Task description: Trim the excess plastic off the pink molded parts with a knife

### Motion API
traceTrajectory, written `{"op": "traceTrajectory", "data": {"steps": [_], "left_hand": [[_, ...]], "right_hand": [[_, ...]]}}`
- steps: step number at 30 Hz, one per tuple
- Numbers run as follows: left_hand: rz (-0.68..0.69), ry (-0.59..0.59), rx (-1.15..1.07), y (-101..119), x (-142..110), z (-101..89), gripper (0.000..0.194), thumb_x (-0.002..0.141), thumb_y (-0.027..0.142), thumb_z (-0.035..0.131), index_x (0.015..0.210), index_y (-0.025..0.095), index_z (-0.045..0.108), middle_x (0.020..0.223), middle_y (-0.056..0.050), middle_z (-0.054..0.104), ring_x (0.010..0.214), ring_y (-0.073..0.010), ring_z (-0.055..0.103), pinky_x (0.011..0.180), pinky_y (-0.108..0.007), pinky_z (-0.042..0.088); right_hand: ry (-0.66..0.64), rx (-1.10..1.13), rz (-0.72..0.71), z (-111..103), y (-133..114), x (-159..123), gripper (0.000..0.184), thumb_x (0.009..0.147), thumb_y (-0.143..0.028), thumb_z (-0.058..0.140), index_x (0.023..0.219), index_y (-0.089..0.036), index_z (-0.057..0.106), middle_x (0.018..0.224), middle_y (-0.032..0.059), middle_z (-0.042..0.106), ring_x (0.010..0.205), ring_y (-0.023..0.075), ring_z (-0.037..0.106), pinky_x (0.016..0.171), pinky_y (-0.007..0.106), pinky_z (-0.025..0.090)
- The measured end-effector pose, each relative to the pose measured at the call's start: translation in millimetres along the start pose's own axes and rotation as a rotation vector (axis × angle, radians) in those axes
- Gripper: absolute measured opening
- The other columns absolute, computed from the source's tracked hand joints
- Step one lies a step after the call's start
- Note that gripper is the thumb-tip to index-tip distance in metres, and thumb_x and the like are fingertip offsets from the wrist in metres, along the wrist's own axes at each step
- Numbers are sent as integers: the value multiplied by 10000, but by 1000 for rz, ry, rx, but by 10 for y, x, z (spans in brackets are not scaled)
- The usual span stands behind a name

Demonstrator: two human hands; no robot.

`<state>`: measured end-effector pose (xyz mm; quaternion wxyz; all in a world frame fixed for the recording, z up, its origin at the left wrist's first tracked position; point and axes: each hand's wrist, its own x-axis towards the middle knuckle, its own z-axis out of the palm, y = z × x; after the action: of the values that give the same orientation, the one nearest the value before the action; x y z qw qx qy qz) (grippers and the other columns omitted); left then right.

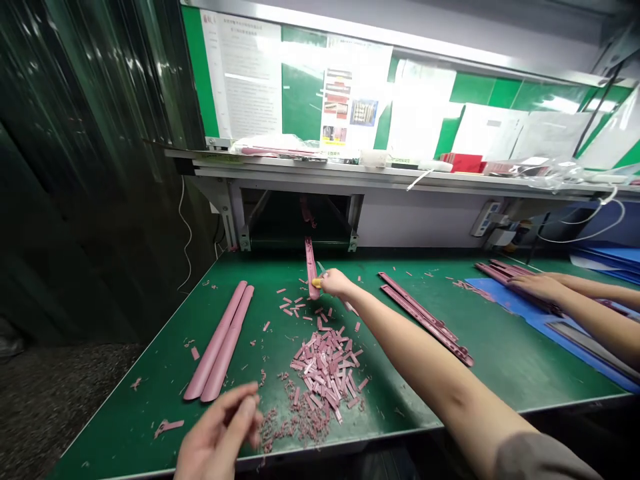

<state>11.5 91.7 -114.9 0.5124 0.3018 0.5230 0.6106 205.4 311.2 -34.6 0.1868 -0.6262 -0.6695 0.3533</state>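
My right hand (336, 283) grips a small yellow-handled knife (317, 283), its thin blade pointing up and away from me. The blade is at a long, narrow pink plastic strip (312, 267) that lies lengthwise on the bench, and my hand partly hides the strip's near end. My left hand (219, 433) hovers near the bench's front edge, its fingers pinched together and blurred. Just beyond it lie pink shavings (280, 427) and a heap of short pink offcuts (325, 373). Two long pink strips (219, 340) lie side by side to the left.
Two notched pink rails (425, 318) lie right of my right arm. Further right, a co-worker's hands (537, 287) rest on pink strips on a blue mat (505, 300). The green bench (500, 373) has a shelf of papers and bags behind it, and a dark curtain (75, 167) hangs left.
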Motion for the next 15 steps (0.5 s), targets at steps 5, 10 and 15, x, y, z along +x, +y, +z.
{"op": "traceTrajectory", "data": {"steps": [5, 10, 15], "left_hand": [[-124, -164, -269, 368, 277, 458, 439, 865, 374, 627, 1257, 238, 485, 1144, -66, 626, 986, -153, 640, 790, -258, 541], [-259, -391, -204, 103, -72, 626, 206, 838, 346, 652, 909, 178, 558, 490, 109, 324, 346, -36, 288, 336, -155, 281], [-411, -539, -144, -207, -574, 556, 340, 743, 440, 737, 804, 182, 524, 451, 128, 249, 343, -9, 163, 354, -136, 136]], "right_hand": [[-205, 193, -184, 518, 403, -1389, 231, 875, -354, 619, 822, -136, 672, 669, 6, 663, 625, 142, 626, 588, 236, 506], [46, 631, -364, 706, 596, -1986, 225, 819, -359, 675, 922, -159, 693, 842, 37, 677, 728, 143, 606, 612, 221, 481], [-56, 813, -442, 716, 474, -1995, 259, 747, -399, 740, 853, -162, 726, 722, 7, 638, 637, 123, 564, 572, 215, 455]]}}
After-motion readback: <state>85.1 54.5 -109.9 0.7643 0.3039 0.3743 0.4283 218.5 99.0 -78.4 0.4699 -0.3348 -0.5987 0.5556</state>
